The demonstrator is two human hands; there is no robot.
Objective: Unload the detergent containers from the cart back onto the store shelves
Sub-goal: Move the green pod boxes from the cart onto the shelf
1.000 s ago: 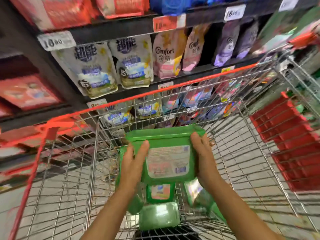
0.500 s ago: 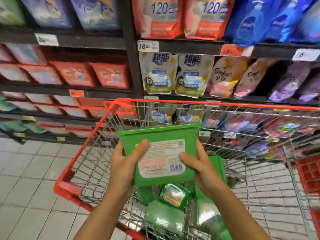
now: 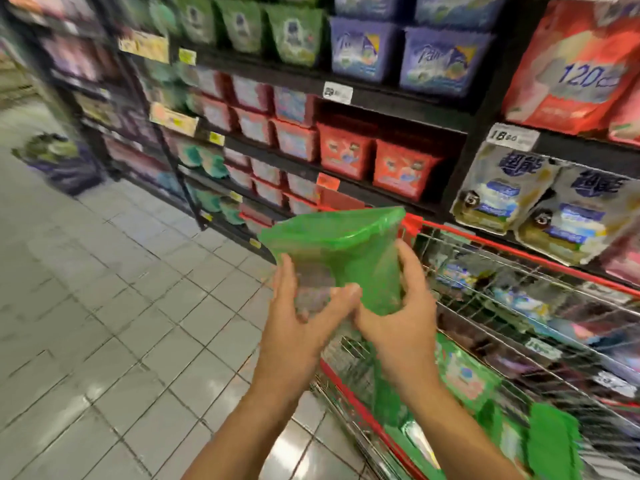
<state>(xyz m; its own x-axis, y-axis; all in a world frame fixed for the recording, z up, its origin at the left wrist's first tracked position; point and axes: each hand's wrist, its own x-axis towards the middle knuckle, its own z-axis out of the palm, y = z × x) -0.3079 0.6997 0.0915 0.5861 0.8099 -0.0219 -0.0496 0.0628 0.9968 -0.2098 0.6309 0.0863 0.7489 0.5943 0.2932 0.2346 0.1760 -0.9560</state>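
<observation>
- Your left hand (image 3: 294, 323) grips the green plastic lidded detergent container (image 3: 346, 251) from its left side, thumb across the front.
- Your right hand (image 3: 398, 317) clasps its right side, fingers curled round it.
- You hold it up beside a corner of the red-rimmed wire cart (image 3: 502, 248), where more green containers (image 3: 464, 372) lie.
- Beyond stand black store shelves (image 3: 398, 98) of red tubs (image 3: 346, 155).

Green container (image 3: 349, 251): label motion-blurred, unreadable. Cart (image 3: 502, 247): cropped right and below. Shelf tags (image 3: 143, 46): illegible.
</observation>
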